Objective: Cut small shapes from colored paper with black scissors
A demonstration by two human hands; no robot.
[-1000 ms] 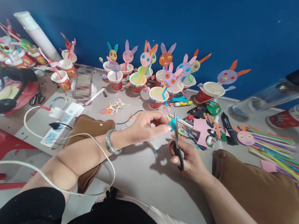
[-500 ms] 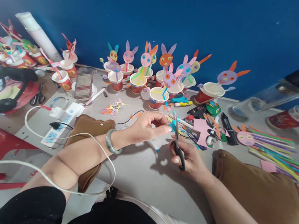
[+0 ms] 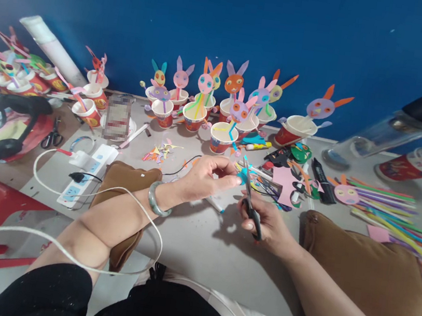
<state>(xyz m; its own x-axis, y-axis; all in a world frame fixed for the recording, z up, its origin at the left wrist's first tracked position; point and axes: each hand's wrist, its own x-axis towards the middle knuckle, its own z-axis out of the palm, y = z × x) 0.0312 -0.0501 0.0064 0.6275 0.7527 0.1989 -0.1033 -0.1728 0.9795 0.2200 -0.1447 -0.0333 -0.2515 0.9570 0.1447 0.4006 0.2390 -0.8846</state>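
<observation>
Between the thumb and fingers of my left hand (image 3: 208, 177) is a small piece of blue paper (image 3: 243, 175). My right hand (image 3: 265, 220) grips black-handled scissors (image 3: 252, 213), with the fingers in the loops and the blades pointing up beside the blue paper. Whether the blades touch the paper I cannot make out. Behind my hands stands a paper cup (image 3: 222, 139) with a purple rabbit face (image 3: 240, 111) on a bent blue straw. Below the left fingers, a white pen with a blue tip (image 3: 217, 205) lies on the table.
Several more rabbit-face cups (image 3: 193, 119) line the blue wall. Coloured straws (image 3: 389, 204), pink paper (image 3: 283, 184) and a black marker (image 3: 323, 181) lie to the right. Brown cushions (image 3: 366, 284) flank my arms. A white cable (image 3: 159, 229) crosses my left forearm, near a power strip (image 3: 88, 175).
Both hands stay nearly in place. The scissor blades and the blue paper have shifted very slightly; the blades look a little closer together.
</observation>
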